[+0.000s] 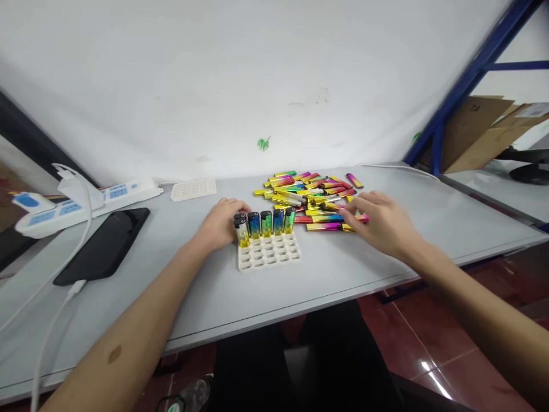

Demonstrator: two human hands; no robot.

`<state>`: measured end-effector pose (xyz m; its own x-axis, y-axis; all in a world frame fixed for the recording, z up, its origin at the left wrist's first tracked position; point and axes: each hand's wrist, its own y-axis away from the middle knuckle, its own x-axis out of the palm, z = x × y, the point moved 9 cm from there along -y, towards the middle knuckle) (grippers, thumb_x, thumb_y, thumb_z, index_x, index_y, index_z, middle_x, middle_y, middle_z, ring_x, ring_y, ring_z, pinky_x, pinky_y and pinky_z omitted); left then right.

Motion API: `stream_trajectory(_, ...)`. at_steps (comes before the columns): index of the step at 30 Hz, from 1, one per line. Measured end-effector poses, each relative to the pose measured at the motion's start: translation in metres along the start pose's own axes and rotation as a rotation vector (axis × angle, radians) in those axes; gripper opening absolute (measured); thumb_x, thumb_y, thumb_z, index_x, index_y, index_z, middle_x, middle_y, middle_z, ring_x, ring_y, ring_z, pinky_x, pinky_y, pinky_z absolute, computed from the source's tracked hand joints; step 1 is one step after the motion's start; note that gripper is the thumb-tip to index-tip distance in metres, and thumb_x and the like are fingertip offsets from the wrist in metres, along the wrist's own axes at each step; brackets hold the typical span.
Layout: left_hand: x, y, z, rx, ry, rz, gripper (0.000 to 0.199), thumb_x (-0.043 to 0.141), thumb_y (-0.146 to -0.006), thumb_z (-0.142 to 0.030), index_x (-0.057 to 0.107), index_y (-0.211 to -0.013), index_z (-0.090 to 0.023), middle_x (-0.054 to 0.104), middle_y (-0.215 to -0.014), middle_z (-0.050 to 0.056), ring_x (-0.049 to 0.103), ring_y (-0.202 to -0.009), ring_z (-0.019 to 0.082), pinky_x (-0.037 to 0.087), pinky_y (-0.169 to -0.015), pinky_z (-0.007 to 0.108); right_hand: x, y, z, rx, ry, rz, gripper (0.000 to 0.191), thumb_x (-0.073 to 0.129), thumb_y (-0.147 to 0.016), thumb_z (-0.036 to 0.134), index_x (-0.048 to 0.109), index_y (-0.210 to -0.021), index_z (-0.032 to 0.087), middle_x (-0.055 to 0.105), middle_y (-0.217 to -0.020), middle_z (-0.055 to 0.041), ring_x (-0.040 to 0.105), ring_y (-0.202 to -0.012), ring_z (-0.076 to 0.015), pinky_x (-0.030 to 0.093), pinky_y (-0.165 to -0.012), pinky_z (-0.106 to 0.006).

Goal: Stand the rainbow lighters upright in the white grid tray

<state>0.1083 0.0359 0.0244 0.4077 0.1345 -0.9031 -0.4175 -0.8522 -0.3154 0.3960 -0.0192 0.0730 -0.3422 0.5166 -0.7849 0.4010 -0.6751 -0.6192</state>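
Dragging overlapping cigarette lighters (325,199) beside the right hand (380,222) could scatter them; its grip and the left hand's (219,222) are unclear.

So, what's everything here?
Flat table: one, grey, centre
Plain wall: one, white, behind
Slotted near tray: one, white, on table
Slotted far tray: one, white, by wall
Black-topped upright lighters: six visible, multicoloured, in near tray
Glossy loose lighters: many, multicoloured, heaped on table
Rectangular phone: one, black, left
Long power strip: one, white, left
Thin cables: several, white, left
Metal frame: one, blue, right
Cardboard boxes: count unclear, brown, right
Left fingers: one set, bare, beside upright lighters
Right fingers: one set, bare, at loose lighters
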Motion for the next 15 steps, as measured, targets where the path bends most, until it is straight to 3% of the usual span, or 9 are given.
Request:
stream_trajectory(3, 0.0, 0.0, 0.0, 0.008, -0.001, -0.003, 0.026, 0.061, -0.071, -0.02, 0.064, -0.097, -0.021, 0.071, -0.097, 0.007, 0.061, -0.091, 0.026, 0.045, -0.086, 0.04, 0.002, 0.027, -0.04, 0.015, 0.03, 0.151, 0.025, 0.059, -0.094, 0.043, 0.07, -0.086, 0.022, 0.068, -0.085, -0.0087, 0.059, -0.08, -0.0256, 0.046, -0.073, -0.04)
stream_trajectory(6, -0.001, 0.001, -0.001, 0.019, 0.002, -0.01, 0.027, 0.06, -0.07, -0.02, 0.064, -0.097, -0.021, 0.071, -0.098, 0.007, 0.061, -0.091, 0.026, 0.045, -0.086, 0.04, 0.005, 0.047, -0.055, -0.054, 0.054, 0.248, 0.028, 0.062, -0.09, 0.048, 0.075, -0.093, 0.023, 0.068, -0.093, -0.0125, 0.059, -0.086, -0.0286, 0.049, -0.078, -0.045)
stream_trajectory(9, 0.0, 0.001, -0.001, 0.022, 0.0, -0.009, 0.028, 0.06, -0.07, -0.02, 0.064, -0.098, -0.021, 0.071, -0.098, 0.006, 0.061, -0.091, 0.026, 0.045, -0.086, 0.04, 0.008, 0.054, -0.062, -0.034, 0.007, 0.281, 0.026, 0.063, -0.089, 0.047, 0.076, -0.092, 0.025, 0.068, -0.095, -0.0124, 0.061, -0.089, -0.0308, 0.05, -0.08, -0.048)
stream_trajectory(12, 0.0, 0.0, 0.002, 0.009, -0.01, -0.004, 0.029, 0.061, -0.069, -0.02, 0.064, -0.098, -0.021, 0.071, -0.098, 0.006, 0.061, -0.092, 0.026, 0.046, -0.085, 0.04, 0.004, 0.048, -0.066, 0.106, -0.15, 0.261, 0.026, 0.067, -0.086, 0.051, 0.073, -0.089, 0.026, 0.068, -0.095, -0.01, 0.062, -0.089, -0.0297, 0.051, -0.077, -0.047)
stream_trajectory(15, 0.001, -0.001, 0.002, 0.008, -0.01, 0.0, 0.029, 0.061, -0.069, -0.02, 0.064, -0.098, -0.021, 0.071, -0.097, 0.006, 0.061, -0.092, 0.026, 0.046, -0.085, 0.04, 0.0, 0.032, -0.066, 0.338, -0.445, 0.198, 0.031, 0.071, -0.082, 0.055, 0.07, -0.09, 0.025, 0.07, -0.094, -0.0067, 0.064, -0.081, -0.0246, 0.052, -0.074, -0.043)
